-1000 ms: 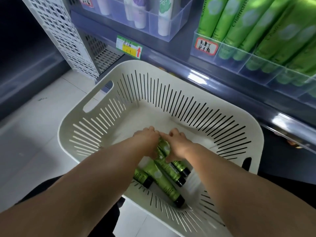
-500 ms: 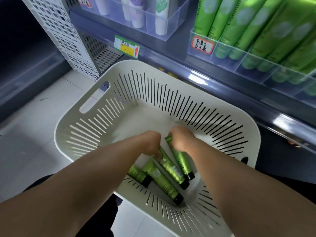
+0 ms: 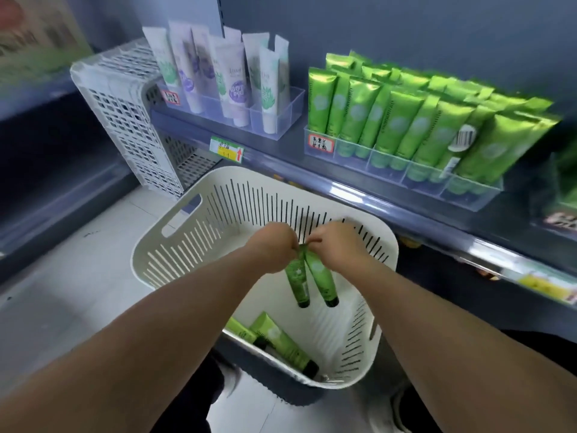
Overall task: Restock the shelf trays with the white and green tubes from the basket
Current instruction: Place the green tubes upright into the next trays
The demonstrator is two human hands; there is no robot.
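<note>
— Grey shelf (image 3: 368, 182) across the upper half of the frame, pale floor tiles (image 3: 78, 260) at lower left. And at centre?

— Two green tubes (image 3: 309, 279) hanging caps down over the white slotted basket (image 3: 199, 245), side by side and touching. Left hand (image 3: 274, 245) pinching the crimped top of the left one, fingers curled tight. Right hand (image 3: 335, 242) pinching the top of the right one the same way, fingertips nearly meeting the left hand's.

— Anything loose in the basket?

— Two more green tubes (image 3: 281, 342) lying on the bottom at lower centre, black caps toward lower right, one partly hidden behind the left forearm.

— And the trays?

— Clear tray (image 3: 402, 176) at upper right, packed with upright green tubes (image 3: 402, 120), red-bordered label (image 3: 321, 142) on its front left. Smaller clear tray (image 3: 281, 120) at upper centre holding white tubes (image 3: 231, 76) with purple and green print. Green-and-yellow price tag (image 3: 226, 148) with a red arrow on the shelf edge below it.

— Further left?

— White perforated crate (image 3: 125, 120) standing on end at upper left, beside the shelf. Rest of that side dark and blurred.
</note>
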